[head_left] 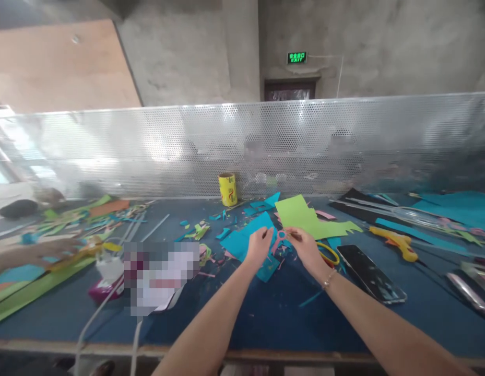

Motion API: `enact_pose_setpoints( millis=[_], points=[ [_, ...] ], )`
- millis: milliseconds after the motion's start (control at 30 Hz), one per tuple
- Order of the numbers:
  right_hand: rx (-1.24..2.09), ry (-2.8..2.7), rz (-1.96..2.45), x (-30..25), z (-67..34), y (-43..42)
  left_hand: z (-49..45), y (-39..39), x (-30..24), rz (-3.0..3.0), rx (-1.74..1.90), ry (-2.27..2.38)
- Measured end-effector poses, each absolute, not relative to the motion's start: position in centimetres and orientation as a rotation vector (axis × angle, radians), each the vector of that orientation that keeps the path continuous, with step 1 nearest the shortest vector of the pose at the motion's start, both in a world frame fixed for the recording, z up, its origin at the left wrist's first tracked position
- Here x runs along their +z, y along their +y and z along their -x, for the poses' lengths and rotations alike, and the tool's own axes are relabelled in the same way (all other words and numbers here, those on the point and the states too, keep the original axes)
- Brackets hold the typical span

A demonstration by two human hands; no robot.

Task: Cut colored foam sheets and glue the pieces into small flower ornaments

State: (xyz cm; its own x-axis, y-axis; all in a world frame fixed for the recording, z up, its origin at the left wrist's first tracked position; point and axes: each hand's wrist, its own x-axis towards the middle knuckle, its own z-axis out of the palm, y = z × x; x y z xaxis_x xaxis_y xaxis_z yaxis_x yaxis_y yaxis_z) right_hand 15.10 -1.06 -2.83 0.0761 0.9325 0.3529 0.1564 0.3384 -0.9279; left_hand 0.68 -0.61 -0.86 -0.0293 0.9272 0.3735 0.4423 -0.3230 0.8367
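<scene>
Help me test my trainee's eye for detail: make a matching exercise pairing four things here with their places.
1. Tape roll
2. Exit sign
3. Pink piece
4. Black phone

A. Between left hand and right hand
B. Beside the right forearm
C. In front of the mesh screen
D. Above the door

Pairs: 1-C, 2-D, 3-A, 4-B

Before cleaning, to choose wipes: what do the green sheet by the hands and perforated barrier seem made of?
Green sheet: matte, perhaps felt or card; its face shows no glare. Perforated barrier: probably shiny metal, with regular holes and bright reflections.
</scene>
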Motion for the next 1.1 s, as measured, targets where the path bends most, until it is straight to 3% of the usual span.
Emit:
enact_pose_setpoints(
  millis=[367, 1100],
  points=[
    [0.731, -1.4, 1.055, -1.6, -15.6, -1.7, -1.9, -1.2, -2.0, -1.687, 1.265, 1.079],
    [0.78, -1.476, 1.01, -1.2, -15.5, -1.1, -0.9, 0.4, -1.8, -1.607, 1.35, 1.019]
  ],
)
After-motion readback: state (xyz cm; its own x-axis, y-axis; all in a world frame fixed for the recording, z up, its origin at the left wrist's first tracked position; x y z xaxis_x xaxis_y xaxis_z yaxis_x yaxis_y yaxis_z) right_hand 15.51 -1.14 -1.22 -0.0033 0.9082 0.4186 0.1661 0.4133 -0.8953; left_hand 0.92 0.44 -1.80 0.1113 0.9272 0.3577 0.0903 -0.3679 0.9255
